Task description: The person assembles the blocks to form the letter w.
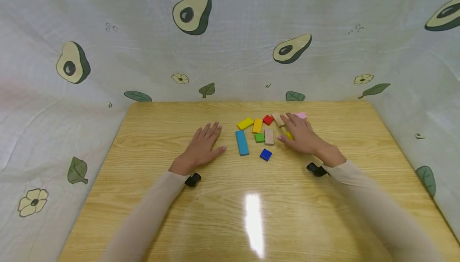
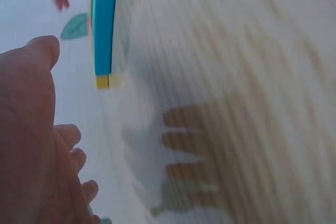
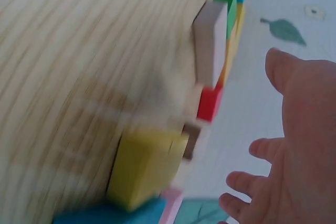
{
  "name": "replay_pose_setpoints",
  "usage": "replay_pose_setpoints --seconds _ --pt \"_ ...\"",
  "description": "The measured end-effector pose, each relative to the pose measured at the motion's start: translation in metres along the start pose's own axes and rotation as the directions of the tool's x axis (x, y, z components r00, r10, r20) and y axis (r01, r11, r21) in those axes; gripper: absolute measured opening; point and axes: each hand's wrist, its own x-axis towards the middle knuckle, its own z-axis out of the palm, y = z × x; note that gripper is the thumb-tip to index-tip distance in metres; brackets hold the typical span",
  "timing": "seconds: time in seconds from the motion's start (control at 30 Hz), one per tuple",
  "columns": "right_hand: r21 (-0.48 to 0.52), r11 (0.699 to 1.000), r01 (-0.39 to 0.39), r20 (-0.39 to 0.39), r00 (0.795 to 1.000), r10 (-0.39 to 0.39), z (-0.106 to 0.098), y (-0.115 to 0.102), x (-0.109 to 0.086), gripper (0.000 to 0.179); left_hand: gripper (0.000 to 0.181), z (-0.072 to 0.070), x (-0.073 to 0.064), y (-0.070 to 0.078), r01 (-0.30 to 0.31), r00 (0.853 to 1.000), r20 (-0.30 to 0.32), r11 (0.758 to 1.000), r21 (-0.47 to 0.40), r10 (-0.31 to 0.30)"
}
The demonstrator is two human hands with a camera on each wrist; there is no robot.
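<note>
My left hand (image 1: 200, 148) is spread flat with straight fingers, left of a long light-blue block (image 1: 242, 143), and holds nothing. Fingers extended, my right hand (image 1: 302, 136) hovers over the right end of a group of wooden blocks. Beneath it, partly covered, are a yellow block (image 1: 289, 135), a pink block (image 1: 301, 115) and a plain wood block (image 1: 278, 120). A blue block (image 3: 110, 213) beside that yellow one shows in the right wrist view but is hidden from the head view. Near the right thumb lies a pale beige block (image 1: 269, 137).
Also grouped on the wooden table (image 1: 223, 214) are yellow (image 1: 245, 124), orange (image 1: 257, 126), red (image 1: 267, 120), green (image 1: 259, 137) and dark blue (image 1: 266, 155) blocks. An avocado-print cloth (image 1: 237, 62) hangs behind the table and along its sides.
</note>
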Motion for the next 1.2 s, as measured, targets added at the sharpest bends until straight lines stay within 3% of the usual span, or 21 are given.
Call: replay_pose_setpoints --seconds 0.2,0.53,0.73,1.2 --pt "0.005 1.000 0.028 0.010 1.000 -0.028 0.010 -0.023 0.016 0.078 0.083 0.011 0.010 0.018 -0.010 0.999 0.038 1.000 0.020 0.009" --pt "-0.035 0.999 0.006 0.019 1.000 -0.006 0.021 -0.057 0.039 0.078 0.084 0.017 0.020 0.043 0.002 0.997 0.077 0.999 0.051 -0.006" --pt "-0.054 0.999 -0.006 -0.012 1.000 0.006 0.027 -0.070 0.048 0.074 0.086 0.022 0.026 0.048 0.001 0.994 0.105 0.997 0.077 -0.009" --pt "-0.083 0.994 -0.067 -0.080 0.995 0.060 0.040 -0.086 0.065 0.062 0.083 0.023 0.025 0.058 0.002 0.996 0.089 0.993 0.119 -0.012"
